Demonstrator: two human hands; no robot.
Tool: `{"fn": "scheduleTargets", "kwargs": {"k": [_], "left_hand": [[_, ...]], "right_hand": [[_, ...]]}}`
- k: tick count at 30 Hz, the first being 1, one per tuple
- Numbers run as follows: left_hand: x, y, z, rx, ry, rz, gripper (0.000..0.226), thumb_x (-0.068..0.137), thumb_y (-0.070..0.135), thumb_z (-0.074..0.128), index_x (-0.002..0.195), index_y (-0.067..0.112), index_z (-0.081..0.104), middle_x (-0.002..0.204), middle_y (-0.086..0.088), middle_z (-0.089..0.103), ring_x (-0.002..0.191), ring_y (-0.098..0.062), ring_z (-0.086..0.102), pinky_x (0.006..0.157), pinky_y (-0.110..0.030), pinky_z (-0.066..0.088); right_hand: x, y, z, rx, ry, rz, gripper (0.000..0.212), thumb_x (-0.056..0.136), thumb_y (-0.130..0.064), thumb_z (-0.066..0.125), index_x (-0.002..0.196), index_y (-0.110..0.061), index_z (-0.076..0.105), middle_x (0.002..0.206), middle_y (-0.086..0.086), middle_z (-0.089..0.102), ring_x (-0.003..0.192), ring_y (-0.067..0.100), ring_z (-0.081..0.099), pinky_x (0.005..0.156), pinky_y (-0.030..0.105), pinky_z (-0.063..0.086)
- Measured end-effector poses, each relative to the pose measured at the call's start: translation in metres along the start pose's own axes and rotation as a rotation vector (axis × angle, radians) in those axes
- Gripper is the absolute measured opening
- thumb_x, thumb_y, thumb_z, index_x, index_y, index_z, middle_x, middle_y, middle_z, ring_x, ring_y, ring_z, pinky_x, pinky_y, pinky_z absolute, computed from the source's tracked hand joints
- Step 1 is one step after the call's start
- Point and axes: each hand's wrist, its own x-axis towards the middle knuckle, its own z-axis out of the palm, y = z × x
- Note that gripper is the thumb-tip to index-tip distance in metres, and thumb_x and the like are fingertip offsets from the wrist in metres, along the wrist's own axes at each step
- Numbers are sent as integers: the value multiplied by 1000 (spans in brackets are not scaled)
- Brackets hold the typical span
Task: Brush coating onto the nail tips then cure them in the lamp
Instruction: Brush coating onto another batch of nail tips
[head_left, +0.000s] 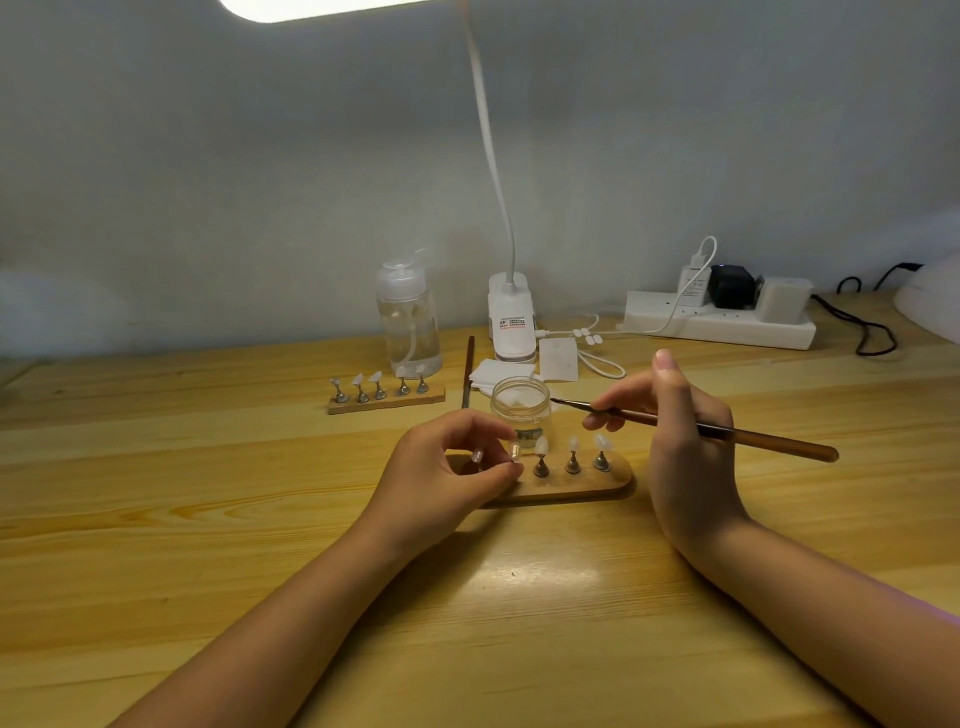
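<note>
A wooden oval stand in front of me carries small metal pegs topped with pale nail tips. My left hand hovers over the stand's left end and pinches one peg with its nail tip between thumb and fingers. My right hand grips a thin brown brush, bristle end pointing left toward a small clear jar just behind the stand. A second wooden stand with several nail tips sits farther back on the left.
A clear pump bottle, a white clip desk lamp, white wipes and another brush stand behind the jar. A white power strip with plugs and cables lies at the back right. A white rounded object shows at the right edge.
</note>
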Motion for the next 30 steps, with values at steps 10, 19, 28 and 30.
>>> {"fn": "scheduleTargets", "kwargs": {"k": [10, 19, 28, 30], "left_hand": [[-1, 1, 0, 26, -15, 6, 25, 75, 14, 72, 90, 31, 61, 78, 11, 61, 83, 6, 55, 71, -1, 40], [0, 2, 1, 79, -29, 7, 19, 76, 19, 70, 86, 32, 61, 85, 15, 60, 87, 5, 52, 72, -3, 41], [-1, 3, 1, 85, -40, -6, 18, 77, 17, 70, 84, 31, 61, 80, 13, 59, 82, 2, 53, 71, -11, 44], [0, 3, 1, 88, -43, -11, 18, 77, 17, 70, 83, 32, 61, 81, 13, 59, 82, 2, 53, 71, -12, 44]], "right_hand": [[0, -2, 0, -9, -16, 16, 47, 91, -30, 27, 65, -11, 62, 61, -5, 67, 59, 0, 61, 59, 6, 42], [6, 1, 2, -17, 30, 166, 40, 97, -30, 30, 76, -17, 62, 68, -6, 67, 72, 2, 63, 64, 11, 47], [8, -1, 1, 180, -12, 467, 32, 91, -42, 35, 86, -22, 60, 80, -5, 65, 78, 6, 61, 70, 22, 47], [8, -2, 1, 190, -15, 483, 31, 92, -41, 35, 88, -22, 60, 82, -3, 64, 81, 8, 61, 71, 23, 47]]}}
